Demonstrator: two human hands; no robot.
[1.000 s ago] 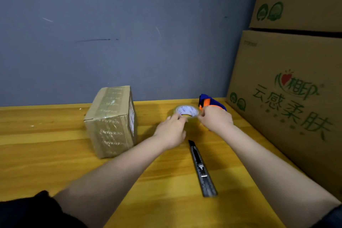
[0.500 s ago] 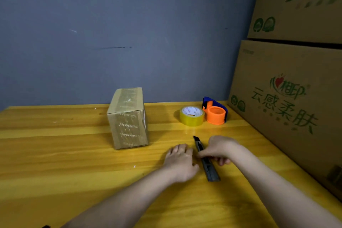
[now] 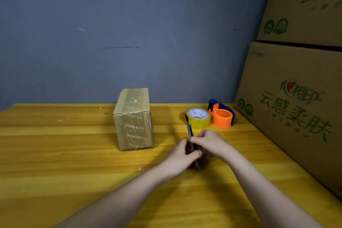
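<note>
Lifted off the table [image 3: 74,153] since before, the knife [image 3: 189,129] now sits gripped in my left hand [image 3: 182,155] and right hand [image 3: 207,141], fingers curled round it.

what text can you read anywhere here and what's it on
"心相印", with a red heart: on the lower carton.
"云感柔肤", in green: same carton, below the logo.
"云感", cut off by the frame edge: on the upper carton.
Print on the box tape: upside down, too blurred to read.
Red print on the tape roll core: too small to read.
On the knife and dispenser: none visible.
</note>
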